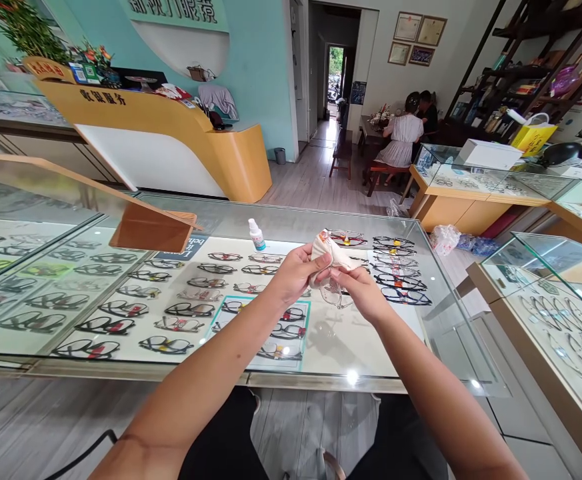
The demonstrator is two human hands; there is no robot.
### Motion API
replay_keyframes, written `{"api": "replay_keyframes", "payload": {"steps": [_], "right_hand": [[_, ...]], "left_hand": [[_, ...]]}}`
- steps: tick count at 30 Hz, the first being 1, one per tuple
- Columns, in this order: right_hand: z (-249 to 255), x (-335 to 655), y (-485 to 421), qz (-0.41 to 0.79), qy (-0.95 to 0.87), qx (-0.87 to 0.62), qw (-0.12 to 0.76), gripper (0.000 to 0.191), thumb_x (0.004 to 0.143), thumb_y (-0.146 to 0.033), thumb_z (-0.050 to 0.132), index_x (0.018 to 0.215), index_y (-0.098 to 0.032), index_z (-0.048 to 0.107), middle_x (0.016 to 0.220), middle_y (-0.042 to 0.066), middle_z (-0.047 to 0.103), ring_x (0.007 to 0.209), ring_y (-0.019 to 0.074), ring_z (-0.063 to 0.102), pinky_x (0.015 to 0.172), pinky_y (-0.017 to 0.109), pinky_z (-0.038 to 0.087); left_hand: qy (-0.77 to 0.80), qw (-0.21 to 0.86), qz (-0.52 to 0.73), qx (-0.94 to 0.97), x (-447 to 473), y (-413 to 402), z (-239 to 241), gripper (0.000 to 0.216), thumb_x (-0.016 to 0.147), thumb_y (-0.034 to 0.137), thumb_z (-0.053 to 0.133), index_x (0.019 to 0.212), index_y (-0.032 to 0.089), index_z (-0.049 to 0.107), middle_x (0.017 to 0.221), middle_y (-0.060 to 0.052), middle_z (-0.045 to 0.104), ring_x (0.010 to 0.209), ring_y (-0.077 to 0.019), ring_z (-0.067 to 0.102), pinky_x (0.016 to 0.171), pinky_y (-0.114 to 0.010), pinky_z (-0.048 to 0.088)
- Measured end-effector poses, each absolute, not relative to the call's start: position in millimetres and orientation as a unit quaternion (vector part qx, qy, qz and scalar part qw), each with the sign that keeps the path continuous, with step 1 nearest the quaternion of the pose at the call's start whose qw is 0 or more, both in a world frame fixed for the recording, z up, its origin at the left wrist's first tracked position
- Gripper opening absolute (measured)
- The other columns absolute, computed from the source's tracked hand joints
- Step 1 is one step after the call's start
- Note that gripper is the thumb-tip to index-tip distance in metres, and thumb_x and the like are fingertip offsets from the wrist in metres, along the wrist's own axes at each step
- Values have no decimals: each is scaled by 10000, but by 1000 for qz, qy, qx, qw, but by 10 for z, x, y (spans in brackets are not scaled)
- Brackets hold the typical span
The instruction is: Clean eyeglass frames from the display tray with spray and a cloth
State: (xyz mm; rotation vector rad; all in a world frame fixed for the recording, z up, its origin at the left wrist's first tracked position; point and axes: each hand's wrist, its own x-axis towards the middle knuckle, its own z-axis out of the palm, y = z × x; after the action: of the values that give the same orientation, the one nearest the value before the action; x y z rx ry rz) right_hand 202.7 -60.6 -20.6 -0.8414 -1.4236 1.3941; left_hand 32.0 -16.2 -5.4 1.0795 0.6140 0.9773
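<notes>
- A cream cleaning cloth (329,251) is pinched in the grip of the left hand (295,272), whose fingers are closed round its bunched lower part.
- A pair of clear-framed eyeglasses (335,294) is held by the right hand (365,295). The thumb and forefinger are pressed together on the top of the frame, where the cloth meets it, and one lens hangs below the fingers.
- Cloth and eyeglasses are held in the air above the glass top of the display table (351,341), over its right half, and are not set down on it.
- A small white spray bottle (257,235) with a blue label is stood upright on the glass top, beyond the left hand and apart from it.
- Rows of eyeglass frames (121,309) are laid out under the glass inside the table. Several of them are set on a teal-bordered tray (219,316) beneath the left forearm, and a column of dark frames (401,275) is placed just beyond the right hand.
- A wooden wedge-shaped stand (151,231) is seen at the far left of the glass top.
- A second glass case (545,293) is placed to the right, with more frames laid in it.
- On a farther case a white box (488,154) and a yellow bag (533,139) are set.
- Two seated people (407,133) are seen at the back of the room.
</notes>
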Motion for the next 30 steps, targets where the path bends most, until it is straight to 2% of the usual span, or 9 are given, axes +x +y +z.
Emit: {"api": "replay_keyframes", "payload": {"steps": [4, 7, 13, 17, 23, 27, 30], "right_hand": [[-216, 2019, -610, 572, -578, -347, 467, 460, 927, -678, 737, 956, -238, 867, 890, 44, 767, 820, 218, 622, 824, 361, 491], [-206, 2024, -617, 577, -569, -350, 469, 474, 922, -680, 749, 979, -225, 867, 909, 45, 781, 846, 222, 654, 856, 364, 507], [-199, 2051, -604, 547, -578, -337, 504, 403, 979, -602, 724, 979, -225, 866, 961, 52, 793, 915, 225, 669, 922, 360, 517], [-237, 2065, -583, 576, -554, -317, 510, 371, 1003, -578, 703, 1021, -242, 859, 1005, 54, 791, 946, 237, 680, 962, 381, 522], [-223, 2106, -553, 599, -544, -296, 508, 351, 989, -567, 718, 982, -249, 865, 1036, 60, 804, 1019, 258, 702, 1011, 395, 531], [-212, 2161, -532, 571, -573, -309, 500, 369, 989, -582, 720, 982, -247, 875, 992, 59, 805, 994, 251, 686, 1044, 402, 516], [-189, 2167, -548, 557, -601, -296, 490, 366, 998, -579, 717, 984, -251, 878, 978, 54, 800, 1009, 255, 687, 1049, 406, 514]], "left_hand": [[295, 691, 468, 466, 361, -182, -72, 550, 699, 632, 967, 818, 201, 647, 468, 60, 481, 432, -84, 368, 478, -246, 303], [292, 692, 470, 464, 358, -205, -42, 546, 733, 645, 943, 820, 199, 641, 487, 61, 484, 459, -88, 402, 501, -239, 356], [271, 712, 462, 455, 340, -232, 40, 502, 731, 519, 989, 927, 172, 682, 612, 45, 564, 542, -93, 487, 555, -226, 412], [251, 723, 474, 436, 367, -238, 55, 481, 736, 454, 996, 968, 167, 688, 672, 38, 590, 576, -90, 507, 594, -224, 437], [231, 719, 458, 469, 359, -249, 62, 437, 798, 470, 953, 838, 165, 644, 611, 46, 538, 560, -78, 446, 577, -219, 399], [248, 684, 492, 478, 375, -299, 78, 438, 720, 436, 1005, 851, 154, 697, 656, 23, 603, 592, -83, 517, 581, -221, 401], [245, 641, 540, 487, 418, -365, 93, 438, 686, 405, 1026, 826, 166, 687, 646, 41, 594, 553, -67, 494, 547, -215, 386]]}}
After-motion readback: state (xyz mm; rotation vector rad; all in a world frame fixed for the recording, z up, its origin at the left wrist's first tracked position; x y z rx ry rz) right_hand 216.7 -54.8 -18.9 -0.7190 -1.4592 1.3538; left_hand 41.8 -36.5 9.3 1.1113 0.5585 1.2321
